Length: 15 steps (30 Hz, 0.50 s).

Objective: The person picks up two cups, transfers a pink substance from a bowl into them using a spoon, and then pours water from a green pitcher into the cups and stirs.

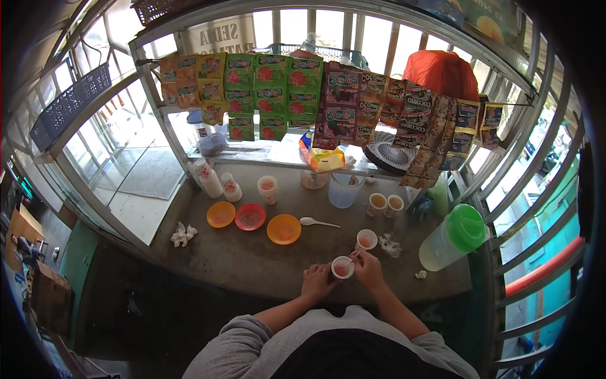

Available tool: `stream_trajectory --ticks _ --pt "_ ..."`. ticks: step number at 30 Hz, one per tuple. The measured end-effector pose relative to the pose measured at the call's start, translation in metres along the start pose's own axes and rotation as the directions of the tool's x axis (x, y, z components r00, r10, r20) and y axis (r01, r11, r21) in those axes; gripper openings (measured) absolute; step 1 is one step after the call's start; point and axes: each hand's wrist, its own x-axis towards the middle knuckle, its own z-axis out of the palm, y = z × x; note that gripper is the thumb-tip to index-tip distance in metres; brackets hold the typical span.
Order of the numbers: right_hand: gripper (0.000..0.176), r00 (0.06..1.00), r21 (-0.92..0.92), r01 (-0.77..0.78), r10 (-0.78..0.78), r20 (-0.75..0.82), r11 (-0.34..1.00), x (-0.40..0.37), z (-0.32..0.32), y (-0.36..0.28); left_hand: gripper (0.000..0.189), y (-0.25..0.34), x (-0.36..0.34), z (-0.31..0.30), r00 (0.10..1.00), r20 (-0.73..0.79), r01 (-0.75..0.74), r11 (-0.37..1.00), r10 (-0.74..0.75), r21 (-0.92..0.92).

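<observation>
A white plastic cup point(341, 270) with pinkish-red contents stands on the table close to my body. My left hand point(317, 282) is at its left side, fingers curled against it; its grip is partly hidden. On the other side, my right hand point(368, 268) pinches the handle of a white spoon point(353, 257) that dips into this cup. Just behind, a second cup point(366, 239) holds similar pinkish contents. Another white plastic spoon point(319, 222) lies on the table beside an orange plate point(284, 229).
A red plate point(250, 216) and another orange plate point(221, 215) sit leftward. Stacked cups point(208, 179), a filled cup point(267, 189) and a clear pitcher point(344, 191) stand behind. At right are two cups point(377, 203), crumpled plastic point(389, 245) and a green-lidded jug point(451, 237). Sachet strips point(271, 95) hang above.
</observation>
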Motion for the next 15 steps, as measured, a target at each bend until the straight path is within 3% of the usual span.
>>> stream_trajectory --ticks 8,11,15 --pt "0.011 0.988 -0.066 0.129 -0.134 -0.077 0.989 -0.003 0.004 0.006 0.061 -0.004 0.0 0.004 1.0 0.0 -0.019 0.999 0.019 0.028" --pt "0.011 0.999 -0.017 0.021 -0.022 -0.03 1.0 -0.001 -0.003 -0.005 0.059 -0.006 0.001 0.006 0.999 -0.021 -0.045 0.998 0.046 0.035" --pt "0.01 0.991 -0.046 0.099 -0.102 -0.083 0.994 -0.002 0.006 0.012 0.057 -0.002 -0.001 -0.002 0.998 0.057 0.001 1.0 -0.001 -0.011"
